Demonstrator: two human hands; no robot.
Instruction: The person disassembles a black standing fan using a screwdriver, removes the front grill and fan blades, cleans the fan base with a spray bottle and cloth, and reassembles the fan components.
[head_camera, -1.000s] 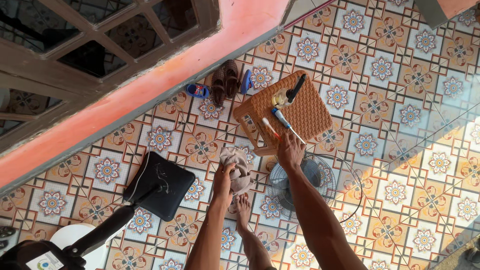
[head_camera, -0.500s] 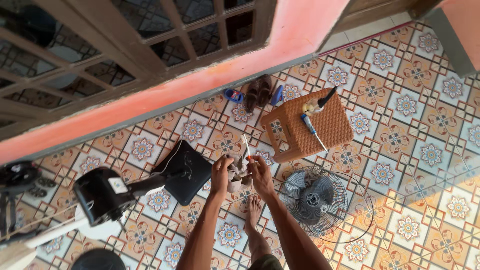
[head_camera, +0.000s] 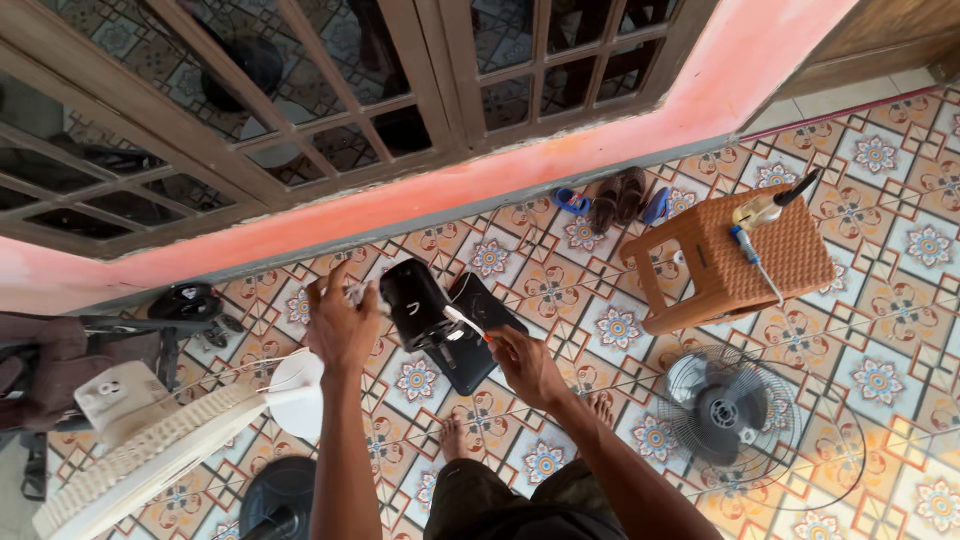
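Black fan motor housing (head_camera: 415, 300) between both hands

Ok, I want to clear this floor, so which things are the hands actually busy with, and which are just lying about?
In use:
- black housing, beside the left hand
- screwdriver, held in the right hand

Lying about:
- wicker stool, with tools on top
- fan grille on the tiles
- sandals by the wall

Patterned tile floor (head_camera: 880, 300) with stool (head_camera: 735, 262), fan (head_camera: 727, 412), sandals (head_camera: 615, 200)
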